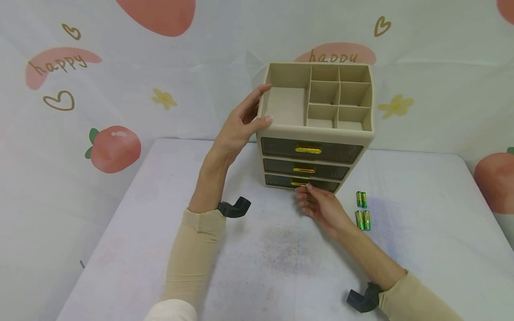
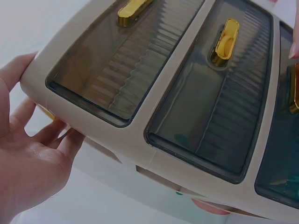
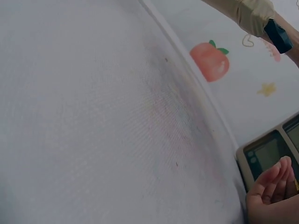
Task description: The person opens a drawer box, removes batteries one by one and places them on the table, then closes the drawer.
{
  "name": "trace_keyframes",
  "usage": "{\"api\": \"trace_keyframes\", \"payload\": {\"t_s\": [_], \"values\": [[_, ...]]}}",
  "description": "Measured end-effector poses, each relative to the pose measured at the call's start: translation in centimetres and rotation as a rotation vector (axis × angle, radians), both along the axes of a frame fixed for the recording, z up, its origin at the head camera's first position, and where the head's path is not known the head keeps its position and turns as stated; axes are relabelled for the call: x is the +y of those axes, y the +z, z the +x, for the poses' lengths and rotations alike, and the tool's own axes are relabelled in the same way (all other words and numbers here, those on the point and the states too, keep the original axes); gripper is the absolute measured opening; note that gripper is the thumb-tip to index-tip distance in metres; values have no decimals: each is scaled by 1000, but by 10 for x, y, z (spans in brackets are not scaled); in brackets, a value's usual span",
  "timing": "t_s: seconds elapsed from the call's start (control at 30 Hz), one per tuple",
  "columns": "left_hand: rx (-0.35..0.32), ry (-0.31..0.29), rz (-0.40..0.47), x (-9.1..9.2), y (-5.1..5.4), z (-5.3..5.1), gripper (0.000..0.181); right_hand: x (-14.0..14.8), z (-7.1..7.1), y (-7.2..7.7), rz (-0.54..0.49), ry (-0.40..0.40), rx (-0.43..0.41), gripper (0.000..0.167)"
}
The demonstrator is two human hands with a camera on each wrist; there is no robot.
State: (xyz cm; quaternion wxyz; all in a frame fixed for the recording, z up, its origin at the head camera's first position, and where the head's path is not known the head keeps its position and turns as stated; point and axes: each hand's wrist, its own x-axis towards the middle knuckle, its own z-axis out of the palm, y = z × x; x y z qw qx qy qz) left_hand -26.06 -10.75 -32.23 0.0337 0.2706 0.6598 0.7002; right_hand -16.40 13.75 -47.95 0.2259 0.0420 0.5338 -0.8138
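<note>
A beige drawer organizer (image 1: 317,129) stands against the back cloth, with three dark see-through drawers and gold handles. My left hand (image 1: 237,127) holds its upper left side, thumb at the front top edge and fingertips on the left rim. In the left wrist view, the left hand (image 2: 39,140) has its fingers against the organizer's side wall. At the bottom drawer (image 1: 274,181), my right hand (image 1: 323,207) pinches the gold handle (image 1: 299,183) with thumb and fingers. All three drawers look closed. In the right wrist view, the right hand (image 3: 273,196) partly hides that handle.
Several green batteries (image 1: 363,209) lie in two pairs on the white-covered table (image 1: 257,285), right of the organizer. Open compartments (image 1: 324,92) top the organizer. A printed cloth (image 1: 201,67) hangs behind. A black device (image 1: 234,208) sits on each wrist.
</note>
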Motion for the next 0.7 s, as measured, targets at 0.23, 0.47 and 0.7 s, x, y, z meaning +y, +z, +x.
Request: {"api": "trace_keyframes", "payload": {"t_s": [0.23,0.47,0.7], "values": [[2,-2,5,0,0,0,63,0,-3,-1,-6,-7,-18,54],[8,-6,12,0,-1,-1,64,1,-7,-1,-3,-1,-5,57],[10,-3,9,0,-1,-1,64,2,-10,-1,19,-12,-5,58]]}}
